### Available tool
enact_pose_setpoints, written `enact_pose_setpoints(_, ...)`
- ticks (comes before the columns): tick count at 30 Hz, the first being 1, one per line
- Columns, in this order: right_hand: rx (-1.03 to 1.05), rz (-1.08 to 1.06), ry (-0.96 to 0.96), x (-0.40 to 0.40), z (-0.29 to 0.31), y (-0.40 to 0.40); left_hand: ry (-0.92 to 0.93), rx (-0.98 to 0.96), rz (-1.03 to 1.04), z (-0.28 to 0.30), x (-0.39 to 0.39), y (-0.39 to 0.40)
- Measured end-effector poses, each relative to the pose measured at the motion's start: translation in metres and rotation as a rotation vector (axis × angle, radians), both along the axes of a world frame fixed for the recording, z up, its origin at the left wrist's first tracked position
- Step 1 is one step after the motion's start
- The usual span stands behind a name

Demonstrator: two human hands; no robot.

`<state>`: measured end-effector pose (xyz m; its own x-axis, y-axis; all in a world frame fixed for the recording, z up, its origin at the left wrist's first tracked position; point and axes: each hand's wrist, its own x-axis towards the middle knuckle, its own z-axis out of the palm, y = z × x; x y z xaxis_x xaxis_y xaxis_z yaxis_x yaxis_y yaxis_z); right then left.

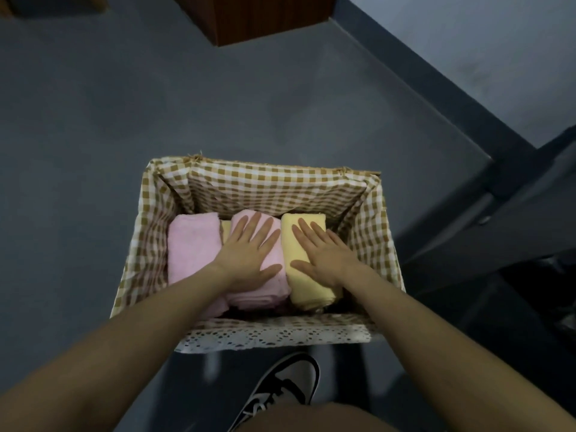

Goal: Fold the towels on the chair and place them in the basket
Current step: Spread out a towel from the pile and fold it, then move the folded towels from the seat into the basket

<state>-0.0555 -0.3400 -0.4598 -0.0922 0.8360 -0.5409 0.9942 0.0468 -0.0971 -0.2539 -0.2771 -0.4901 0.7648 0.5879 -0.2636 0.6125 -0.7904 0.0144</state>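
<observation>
Two hands down inside the basket (378, 219), both flat with fingers straight and spread. Left hand (249, 254) pressed palm-down on the middle pink towel (274, 263), thumb pointing right along its top. Right hand (321, 254) pressed palm-down on the yellow towel (308, 288), thumb pointing left, nearly meeting the other thumb. Nothing gripped or pinched by either.

Three folded towels packed side by side across the basket floor: a second pink towel (193, 244) against the left wall, the middle pink one touching it, the yellow one against the right wall and touching the middle one. Sliver of another yellow piece (226, 229) wedged between the two pink towels at the far end; too little visible to tell how it lies. Far part of the basket floor hidden behind the towels' ends.

Basket rectangular, woven, lined with brown-and-white checked cloth (268, 185) folded over the rim, white lace trim (274, 336) along the near edge. Set on a grey floor (109, 120).

Beyond the basket, at the top of the view, a dark reddish-brown wooden corner (265, 17). To the right, a dark slanted frame or furniture part (486, 182), unclear what. Nearest the camera, a black-and-white sneaker (280, 388) just below the basket's near edge, and a bare knee (311, 419) at the bottom edge. Both forearms bare, reaching in from the lower corners.
</observation>
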Motion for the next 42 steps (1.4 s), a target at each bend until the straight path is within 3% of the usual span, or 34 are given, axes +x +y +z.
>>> enact_pose_setpoints(5,0.060,-0.084,0.098,-0.013,0.018,-0.006,-0.072,-0.015,0.091,0.031,-0.003,-0.001)
enact_pose_setpoints(10,0.265,-0.203,0.220,-0.012,0.074,-0.016,-0.349,0.170,0.141,0.092,0.005,0.002)
enact_pose_setpoints(17,0.734,-0.186,0.136,0.018,0.193,-0.057,-0.532,0.416,0.100,0.210,0.048,-0.020)
enact_pose_setpoints(21,1.000,-0.256,0.079,0.048,0.254,-0.103,-0.716,0.475,-0.046,0.273,0.089,-0.053)
enact_pose_setpoints(25,1.175,-0.454,0.030,0.096,0.290,-0.170,-0.839,0.405,-0.207,0.314,0.150,-0.102)
enact_pose_setpoints(30,1.195,-0.725,-0.090,0.163,0.304,-0.276,-0.894,0.217,-0.390,0.339,0.248,-0.185)
enact_pose_setpoints(42,1.241,-1.407,-0.370,0.294,0.298,-0.553,-0.794,-0.104,-0.748,0.351,0.460,-0.426)
